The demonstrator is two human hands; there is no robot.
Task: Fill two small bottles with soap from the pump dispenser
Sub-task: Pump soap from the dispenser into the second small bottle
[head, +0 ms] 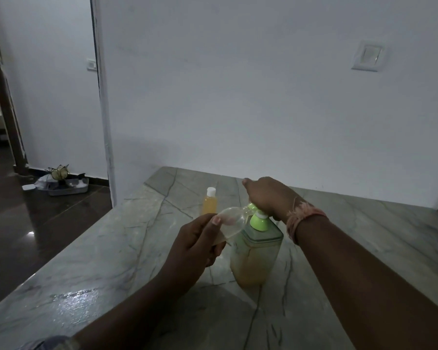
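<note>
Filling second bottle | left hand [195, 245] pinches tilted clear bottle [232, 221] at spout | right hand [268, 198] presses pump dispenser [257, 248] head | capped bottle [210, 202] already full on table [111, 261]

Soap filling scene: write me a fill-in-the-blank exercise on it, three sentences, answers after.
1. The left hand holds a clear bottle tilted toward the dispenser's ____.
2. The right hand presses down on the ____ pump.
3. The capped bottle standing behind on the counter has a ____ cap.

Missing words: spout; green; white
</note>
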